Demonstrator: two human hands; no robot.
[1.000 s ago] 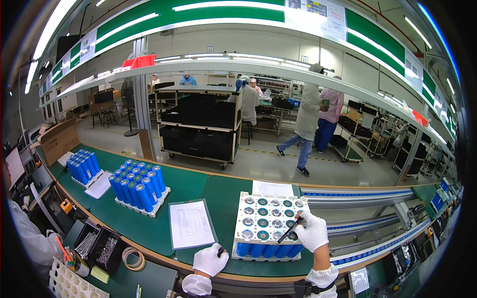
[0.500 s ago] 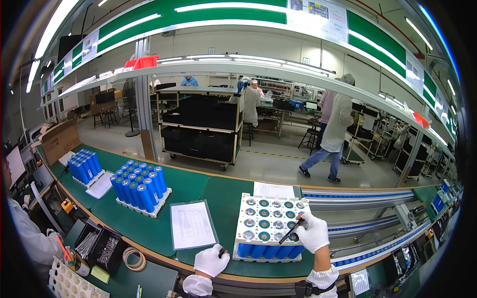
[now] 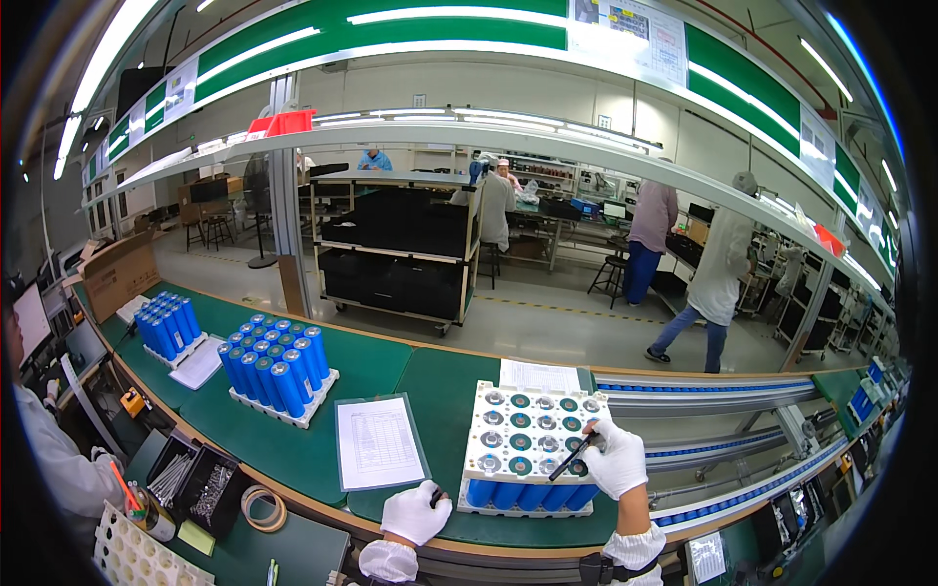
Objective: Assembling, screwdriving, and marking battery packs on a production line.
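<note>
My right hand [image 3: 618, 461], in a white glove, is closed round a black pen [image 3: 572, 459]. Its tip points down-left over the near right part of a white plastic holder [image 3: 532, 425]. Blue cylindrical battery cells [image 3: 532, 495] stand upright in that holder; their round ends show through its holes, some silvery, some with dark green rings. My left hand [image 3: 415, 514], also gloved, rests closed at the bench's near edge, left of the holder. A small dark piece [image 3: 436, 497] sticks out between its thumb and fingers; its kind is too small to make out.
Left of me, a printed sheet [image 3: 379, 442] lies on the green mat. Beyond it stand two more groups of blue cells [image 3: 274, 366] in white bases. Black bins of screws [image 3: 210, 493] and a tape roll [image 3: 264, 509] sit near left, beside a co-worker's sleeve [image 3: 73, 474]. A roller conveyor [image 3: 703, 386] runs right.
Both my hands and the pen stay where they were. In the background, a person in a white coat has walked to the right, uncovering another person in a pink top.
</note>
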